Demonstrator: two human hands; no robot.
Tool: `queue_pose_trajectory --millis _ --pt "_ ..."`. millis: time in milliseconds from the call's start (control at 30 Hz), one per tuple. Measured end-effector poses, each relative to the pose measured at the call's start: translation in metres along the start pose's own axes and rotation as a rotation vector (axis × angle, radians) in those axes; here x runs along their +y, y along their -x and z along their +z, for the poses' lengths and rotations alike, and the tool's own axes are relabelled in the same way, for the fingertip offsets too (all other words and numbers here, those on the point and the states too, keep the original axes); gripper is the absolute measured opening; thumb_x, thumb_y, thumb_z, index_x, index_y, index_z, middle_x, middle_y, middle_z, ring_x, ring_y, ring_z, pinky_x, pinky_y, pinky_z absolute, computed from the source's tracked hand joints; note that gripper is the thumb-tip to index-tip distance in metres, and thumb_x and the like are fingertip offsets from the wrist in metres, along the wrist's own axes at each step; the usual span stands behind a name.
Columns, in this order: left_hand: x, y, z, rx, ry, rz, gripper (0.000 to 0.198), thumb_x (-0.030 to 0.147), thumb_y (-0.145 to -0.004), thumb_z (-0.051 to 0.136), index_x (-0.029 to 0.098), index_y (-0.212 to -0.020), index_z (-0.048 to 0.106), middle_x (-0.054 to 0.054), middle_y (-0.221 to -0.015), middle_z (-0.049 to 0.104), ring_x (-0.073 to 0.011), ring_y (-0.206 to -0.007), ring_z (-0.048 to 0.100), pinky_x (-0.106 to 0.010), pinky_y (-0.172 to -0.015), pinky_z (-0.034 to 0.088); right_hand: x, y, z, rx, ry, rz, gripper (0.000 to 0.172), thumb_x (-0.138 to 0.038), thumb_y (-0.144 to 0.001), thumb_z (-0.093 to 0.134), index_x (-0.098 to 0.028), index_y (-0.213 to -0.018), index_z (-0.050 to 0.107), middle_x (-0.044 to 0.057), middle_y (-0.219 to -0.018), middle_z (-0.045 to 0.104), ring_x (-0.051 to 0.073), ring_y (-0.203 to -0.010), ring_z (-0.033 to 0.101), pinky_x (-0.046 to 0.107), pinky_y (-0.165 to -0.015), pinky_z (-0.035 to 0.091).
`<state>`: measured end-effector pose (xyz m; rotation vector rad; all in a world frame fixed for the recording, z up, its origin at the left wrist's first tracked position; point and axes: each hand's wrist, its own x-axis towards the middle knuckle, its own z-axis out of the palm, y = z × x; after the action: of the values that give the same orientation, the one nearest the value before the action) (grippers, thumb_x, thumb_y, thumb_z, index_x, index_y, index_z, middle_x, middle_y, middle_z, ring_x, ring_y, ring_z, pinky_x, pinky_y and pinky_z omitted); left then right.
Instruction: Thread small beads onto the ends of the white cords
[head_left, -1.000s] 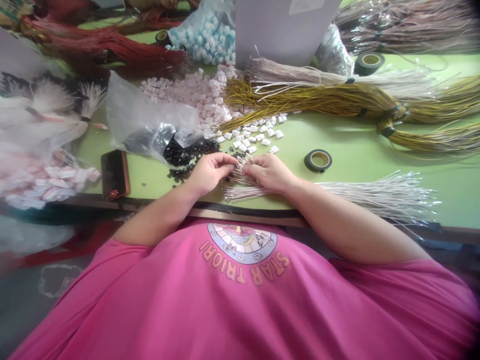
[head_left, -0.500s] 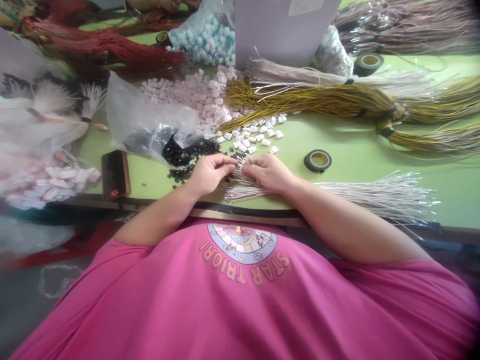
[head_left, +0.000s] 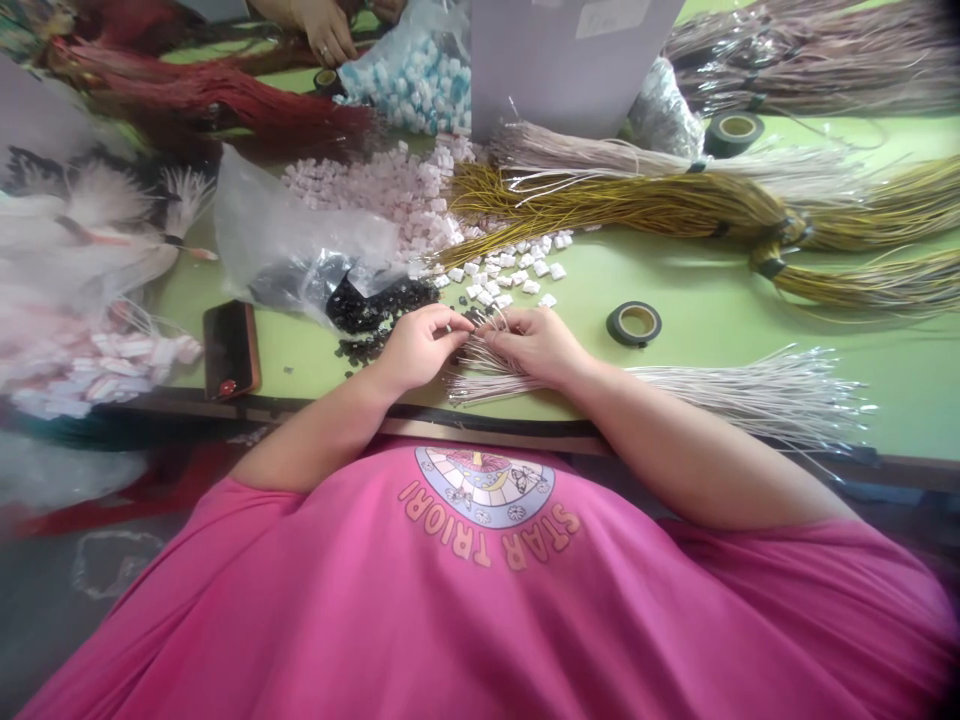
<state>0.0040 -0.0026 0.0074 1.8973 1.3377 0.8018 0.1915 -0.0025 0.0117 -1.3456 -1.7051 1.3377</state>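
The right hand (head_left: 541,347) is gripping white wires (head_left: 484,353), ends jutting left; the left hand (head_left: 420,345) is pinching narrowly beside them, any hold unclear.

READABLE: tan capitals "STAR TRIORI" (head_left: 480,552) | ON: front of the pink shirt (head_left: 450,630) of the person wearing the camera, upside down to the view, curving along a round printed emblem (head_left: 485,487) | UNREADABLE: white label (head_left: 613,17) on the mauve panel (head_left: 555,75), its faint marks too blurred to make out
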Motion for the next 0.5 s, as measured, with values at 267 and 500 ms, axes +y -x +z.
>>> queue_pose_trajectory --millis 267,500 --pt "-0.003 -0.002 -0.012 0.034 0.594 -0.194 0.024 0.003 -0.065 0.057 0.017 -0.085 0.054 0.0 -0.083 0.059 -0.0106 -0.078 0.059 -0.027 -0.076 0.048 0.0 -0.001 -0.003 0.011 -0.16 0.074 0.027 -0.026 -0.065 0.061 -0.01 -0.085 0.068 -0.003 -0.053 0.052 0.007 -0.047 0.042 0.023 -0.048 0.032" --pt "0.005 0.002 -0.012 -0.07 0.853 -0.319 0.02 0.008 -0.07 0.063 0.016 -0.078 0.046 -0.002 -0.087 0.065 -0.0132 -0.085 0.066 -0.03 -0.082 0.051 -0.001 0.0 -0.002 -0.019 -0.232 0.078 0.006 -0.018 -0.066 0.054 -0.015 -0.07 0.055 -0.003 -0.052 0.053 0.007 -0.045 0.044 0.022 -0.046 0.033"
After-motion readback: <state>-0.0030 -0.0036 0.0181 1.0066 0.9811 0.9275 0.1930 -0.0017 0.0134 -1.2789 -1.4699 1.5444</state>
